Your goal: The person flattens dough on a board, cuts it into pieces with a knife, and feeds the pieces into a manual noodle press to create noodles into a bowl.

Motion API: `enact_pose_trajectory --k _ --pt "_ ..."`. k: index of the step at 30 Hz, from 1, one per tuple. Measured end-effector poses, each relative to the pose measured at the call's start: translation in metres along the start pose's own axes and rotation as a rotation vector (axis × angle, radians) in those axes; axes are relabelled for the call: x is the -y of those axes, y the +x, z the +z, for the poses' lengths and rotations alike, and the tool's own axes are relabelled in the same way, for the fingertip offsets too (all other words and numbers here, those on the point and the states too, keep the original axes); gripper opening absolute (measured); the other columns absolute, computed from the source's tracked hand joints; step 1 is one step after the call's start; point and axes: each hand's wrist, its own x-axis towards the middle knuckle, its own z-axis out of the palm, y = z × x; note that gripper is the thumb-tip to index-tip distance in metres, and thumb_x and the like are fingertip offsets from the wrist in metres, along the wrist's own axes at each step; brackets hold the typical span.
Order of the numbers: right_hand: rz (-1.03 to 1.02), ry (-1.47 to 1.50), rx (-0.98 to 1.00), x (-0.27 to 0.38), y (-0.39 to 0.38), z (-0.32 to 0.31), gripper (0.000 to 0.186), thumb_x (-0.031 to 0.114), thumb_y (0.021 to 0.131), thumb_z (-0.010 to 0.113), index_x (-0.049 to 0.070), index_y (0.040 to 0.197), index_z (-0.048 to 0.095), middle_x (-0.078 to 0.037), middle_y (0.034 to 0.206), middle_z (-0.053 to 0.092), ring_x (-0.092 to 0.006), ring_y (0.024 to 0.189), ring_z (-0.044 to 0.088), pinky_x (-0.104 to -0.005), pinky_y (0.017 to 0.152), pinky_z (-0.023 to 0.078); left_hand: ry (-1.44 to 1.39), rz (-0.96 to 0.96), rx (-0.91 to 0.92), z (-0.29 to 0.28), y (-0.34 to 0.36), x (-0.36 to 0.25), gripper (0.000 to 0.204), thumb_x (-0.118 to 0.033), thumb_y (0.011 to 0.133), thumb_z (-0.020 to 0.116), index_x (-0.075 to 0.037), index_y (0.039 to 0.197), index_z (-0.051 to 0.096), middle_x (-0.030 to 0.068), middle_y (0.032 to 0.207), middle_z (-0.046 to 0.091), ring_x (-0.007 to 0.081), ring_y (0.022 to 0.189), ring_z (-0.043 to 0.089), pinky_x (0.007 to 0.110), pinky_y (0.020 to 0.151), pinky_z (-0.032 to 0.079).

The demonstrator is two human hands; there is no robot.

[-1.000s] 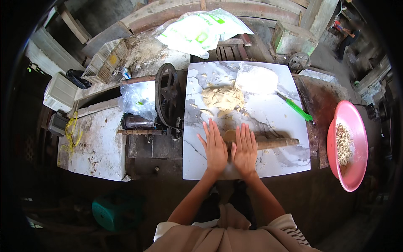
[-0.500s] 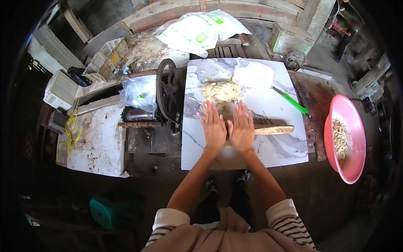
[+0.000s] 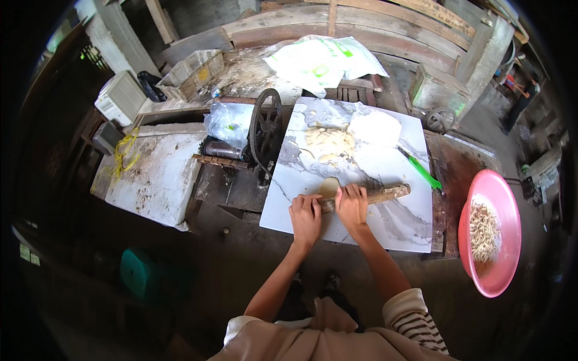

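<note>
Now | both hands (image 3: pixel 351 210) curled round rolling pin (image 3: pixel 388 193) | marbled board (image 3: pixel 404 222) bearing dough (image 3: pixel 329 143) | dim room (image 3: pixel 229 289), green stool (image 3: pixel 135 272)

We note a matt wooden rolling pin (image 3: pixel 388 194), a smooth, glossy, marble-patterned board (image 3: pixel 397 224), a smooth, glossy plastic basin (image 3: pixel 509 222), a rough-looking, dark metal wheel (image 3: pixel 256 129) and a crinkled, translucent plastic bag (image 3: pixel 227 125).

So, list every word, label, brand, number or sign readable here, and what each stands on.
Nothing here can be quoted reliably.
White plastic bag: green printing, tilted and too blurred to read.
Clear plastic bag: a small green mark, too small to read.
Wooden roller, pink basin, marbled board: no lettering that I can make out.
</note>
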Motion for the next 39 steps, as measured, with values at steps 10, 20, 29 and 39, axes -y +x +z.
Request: enact_pose_trajectory --k 10,20,29,39 --pt "0.004 -0.002 0.14 0.013 0.009 -0.004 0.016 0.018 0.079 0.057 0.005 0.087 0.052 -0.011 0.093 0.053 -0.0258 0.093 0.048 -0.0406 0.079 0.036 0.284 -0.273 -0.221 0.017 0.024 0.004 0.032 -0.013 0.084 0.048 -0.007 0.115 0.051 0.0093 0.098 0.052 0.0264 0.098 0.046 0.043 0.078 0.031" --pt "0.027 -0.037 0.065 0.008 0.056 0.02 0.026 0.02 0.085 0.053 0.003 0.104 0.052 -0.015 0.111 0.05 -0.0306 0.116 0.042 -0.0498 0.103 0.028 0.329 -0.202 -0.3 0.034 0.07 0.021 0.034 -0.018 0.091 0.045 -0.005 0.122 0.044 0.016 0.122 0.046 0.0316 0.125 0.035 0.058 0.102 0.019" --pt "0.028 -0.093 0.281 0.019 0.027 -0.002 0.057 0.027 0.091 0.046 0.0 0.14 0.032 -0.016 0.143 0.036 -0.0272 0.138 0.025 -0.0532 0.11 0.015 0.203 -0.123 -0.117 0.026 0.038 0.015 0.037 -0.009 0.093 0.038 -0.003 0.129 0.041 0.0142 0.13 0.046 0.0299 0.135 0.029 0.061 0.107 0.003" --pt "0.178 -0.164 0.185 0.013 0.058 0.024 0.061 0.032 0.094 0.043 -0.003 0.14 0.027 -0.017 0.146 0.029 -0.0263 0.14 0.02 -0.0529 0.111 0.012 0.28 -0.053 -0.118 0.037 0.088 0.023 0.042 -0.016 0.095 0.037 0.001 0.133 0.035 0.0156 0.138 0.039 0.0323 0.139 0.019 0.06 0.108 0.004"
